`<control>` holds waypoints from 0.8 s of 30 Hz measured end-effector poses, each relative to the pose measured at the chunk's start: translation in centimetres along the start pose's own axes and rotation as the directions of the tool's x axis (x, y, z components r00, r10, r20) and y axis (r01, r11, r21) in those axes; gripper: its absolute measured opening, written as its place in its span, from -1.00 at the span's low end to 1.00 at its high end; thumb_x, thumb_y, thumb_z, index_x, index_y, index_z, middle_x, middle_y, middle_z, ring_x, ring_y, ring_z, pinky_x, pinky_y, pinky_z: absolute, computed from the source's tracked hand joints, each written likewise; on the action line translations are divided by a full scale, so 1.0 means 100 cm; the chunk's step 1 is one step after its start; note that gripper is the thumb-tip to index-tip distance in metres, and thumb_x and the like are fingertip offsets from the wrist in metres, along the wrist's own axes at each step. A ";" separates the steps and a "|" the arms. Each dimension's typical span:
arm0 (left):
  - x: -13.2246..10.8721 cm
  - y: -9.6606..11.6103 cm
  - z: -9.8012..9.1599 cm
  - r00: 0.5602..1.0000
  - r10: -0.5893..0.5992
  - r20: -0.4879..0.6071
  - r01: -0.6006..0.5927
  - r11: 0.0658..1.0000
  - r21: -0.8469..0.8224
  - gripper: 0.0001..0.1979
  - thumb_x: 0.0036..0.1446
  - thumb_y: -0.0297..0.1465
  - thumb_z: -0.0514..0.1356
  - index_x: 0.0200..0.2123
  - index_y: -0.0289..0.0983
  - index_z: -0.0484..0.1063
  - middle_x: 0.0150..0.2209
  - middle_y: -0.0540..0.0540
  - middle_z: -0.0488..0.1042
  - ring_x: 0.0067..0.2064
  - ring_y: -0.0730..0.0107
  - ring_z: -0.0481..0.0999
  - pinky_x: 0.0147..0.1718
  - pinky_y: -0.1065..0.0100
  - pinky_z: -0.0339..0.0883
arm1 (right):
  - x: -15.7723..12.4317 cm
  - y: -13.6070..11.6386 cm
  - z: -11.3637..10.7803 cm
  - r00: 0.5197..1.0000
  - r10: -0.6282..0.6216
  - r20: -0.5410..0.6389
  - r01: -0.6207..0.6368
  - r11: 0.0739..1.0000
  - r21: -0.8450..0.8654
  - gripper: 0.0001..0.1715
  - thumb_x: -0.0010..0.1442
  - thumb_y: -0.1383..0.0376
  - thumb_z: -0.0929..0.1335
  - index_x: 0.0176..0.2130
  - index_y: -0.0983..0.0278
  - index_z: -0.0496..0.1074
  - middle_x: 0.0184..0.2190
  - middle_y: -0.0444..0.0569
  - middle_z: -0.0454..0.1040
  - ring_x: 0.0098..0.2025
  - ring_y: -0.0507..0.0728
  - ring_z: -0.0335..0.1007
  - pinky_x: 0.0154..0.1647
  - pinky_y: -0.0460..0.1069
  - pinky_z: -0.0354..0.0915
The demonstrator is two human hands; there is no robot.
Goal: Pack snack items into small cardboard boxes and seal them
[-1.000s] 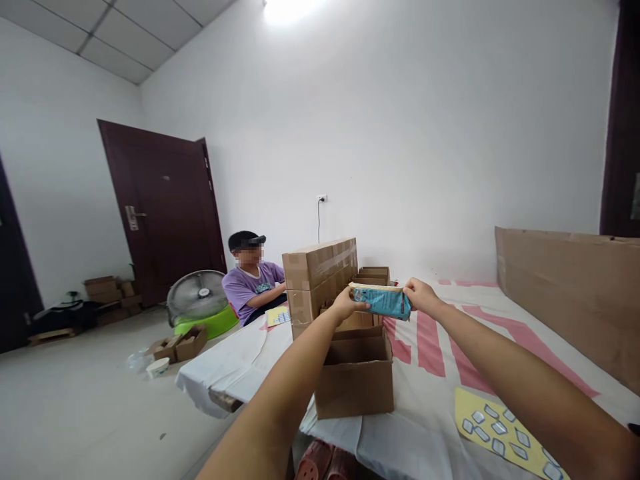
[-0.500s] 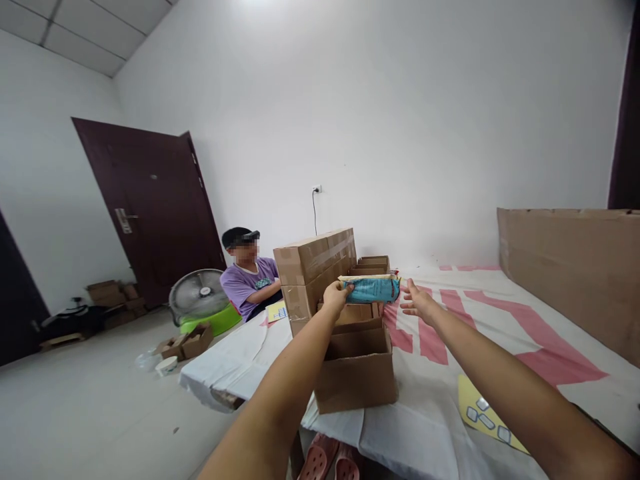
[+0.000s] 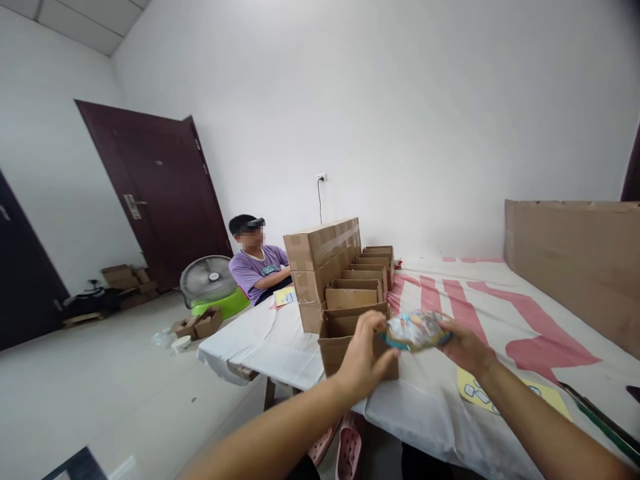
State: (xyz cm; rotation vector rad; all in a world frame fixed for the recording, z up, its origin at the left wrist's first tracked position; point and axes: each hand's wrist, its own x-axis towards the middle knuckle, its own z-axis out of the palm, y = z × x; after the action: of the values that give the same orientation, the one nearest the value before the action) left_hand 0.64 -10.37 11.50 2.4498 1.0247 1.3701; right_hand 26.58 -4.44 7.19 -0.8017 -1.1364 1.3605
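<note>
A shiny blue and pale plastic packet (image 3: 416,331), blurred, is held level above the near end of the table; its print cannot be read. My right hand (image 3: 465,343) pinches its right end. At the left end is my left hand (image 3: 365,353), its fingers and thumb around the packet's edge. Just behind my left hand stands an open cardboard box (image 3: 333,357), partly covered by that hand. More open cardboard boxes (image 3: 354,297) run in a row behind it toward the wall.
Stacked closed cartons (image 3: 320,267) line the row's left side. A yellow card (image 3: 547,397) lies under my right forearm on the white-and-red tablecloth (image 3: 480,313). A large cardboard panel (image 3: 575,267) stands at right. Across the table sits a person (image 3: 260,270), near a fan (image 3: 207,280).
The packet has come nearer and to the right, and turned to show a paler side. My right hand, open beside it before, now grips its right end.
</note>
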 end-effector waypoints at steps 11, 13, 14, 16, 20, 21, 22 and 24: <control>-0.101 -0.084 0.045 0.802 -0.572 0.168 0.476 0.784 0.399 -0.67 0.14 -0.38 0.14 -0.02 -0.25 0.20 -0.07 -0.21 0.47 0.02 0.20 0.45 0.00 0.22 0.30 | -0.071 0.114 -0.017 0.979 0.159 -0.130 -0.130 0.969 0.210 -0.61 -0.11 0.18 0.47 -0.20 0.13 0.51 -0.29 -0.10 0.60 -0.24 0.23 0.50 -0.20 0.08 0.37; -0.092 -0.098 0.054 0.778 -0.623 0.086 0.538 0.730 0.421 -0.62 0.10 -0.32 0.20 -0.04 -0.27 0.17 -0.07 -0.24 0.47 0.03 0.19 0.45 -0.03 0.25 0.30 | -0.073 0.113 -0.012 0.984 0.155 -0.087 -0.138 0.974 0.177 -0.62 -0.10 0.18 0.49 -0.20 0.12 0.50 -0.32 -0.13 0.59 -0.28 0.18 0.49 -0.23 0.03 0.34; -0.086 -0.102 0.058 0.770 -0.637 0.043 0.563 0.709 0.424 -0.61 0.09 -0.28 0.22 -0.07 -0.26 0.16 -0.07 -0.24 0.46 0.02 0.18 0.46 -0.05 0.26 0.31 | -0.073 0.112 -0.010 0.984 0.157 -0.081 -0.141 0.975 0.173 -0.62 -0.10 0.18 0.49 -0.20 0.12 0.50 -0.34 -0.13 0.59 -0.29 0.17 0.48 -0.23 0.03 0.33; -0.077 -0.109 0.064 0.753 -0.657 -0.034 0.606 0.672 0.425 -0.61 0.09 -0.22 0.22 -0.14 -0.24 0.13 -0.08 -0.24 0.46 0.00 0.17 0.48 -0.10 0.27 0.31 | -0.073 0.111 -0.009 0.985 0.152 -0.086 -0.136 0.977 0.166 -0.61 -0.10 0.17 0.50 -0.20 0.13 0.50 -0.34 -0.13 0.58 -0.30 0.17 0.47 -0.23 0.03 0.32; -0.065 -0.117 0.071 0.723 -0.682 -0.110 0.656 0.627 0.421 -0.62 0.08 -0.21 0.23 -0.21 -0.20 0.08 -0.09 -0.23 0.45 -0.02 0.13 0.49 -0.11 0.26 0.30 | -0.072 0.113 -0.012 0.985 0.138 -0.105 -0.124 0.984 0.132 -0.59 -0.11 0.16 0.50 -0.19 0.12 0.50 -0.35 -0.12 0.57 -0.31 0.18 0.46 -0.24 0.04 0.32; -0.063 -0.118 0.073 0.719 -0.685 -0.117 0.662 0.624 0.415 -0.62 0.07 -0.22 0.24 -0.21 -0.20 0.07 -0.09 -0.23 0.44 -0.01 0.13 0.49 -0.10 0.27 0.30 | -0.073 0.114 -0.012 0.985 0.135 -0.104 -0.121 0.985 0.126 -0.60 -0.10 0.15 0.50 -0.19 0.12 0.50 -0.34 -0.12 0.57 -0.30 0.18 0.46 -0.24 0.04 0.32; -0.062 -0.120 0.074 0.716 -0.687 -0.121 0.666 0.622 0.411 -0.61 0.07 -0.23 0.24 -0.21 -0.21 0.07 -0.08 -0.24 0.44 0.00 0.12 0.48 -0.10 0.27 0.29 | -0.073 0.115 -0.013 0.986 0.130 -0.101 -0.118 0.986 0.120 -0.60 -0.09 0.15 0.49 -0.18 0.11 0.50 -0.33 -0.12 0.57 -0.29 0.18 0.46 -0.23 0.03 0.33; -0.061 -0.123 0.075 0.717 -0.686 -0.122 0.666 0.623 0.411 -0.62 0.08 -0.24 0.23 -0.20 -0.21 0.07 -0.08 -0.25 0.43 0.01 0.12 0.47 -0.10 0.27 0.28 | -0.073 0.117 -0.013 0.987 0.123 -0.099 -0.112 0.988 0.106 -0.60 -0.08 0.14 0.49 -0.18 0.11 0.50 -0.32 -0.12 0.57 -0.27 0.18 0.46 -0.21 0.03 0.33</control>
State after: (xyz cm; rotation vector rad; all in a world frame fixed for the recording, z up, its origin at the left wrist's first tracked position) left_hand -1.47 -3.57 -2.44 1.9106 2.1447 0.8698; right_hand 25.03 -10.17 -5.30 -0.8687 -0.9441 1.4433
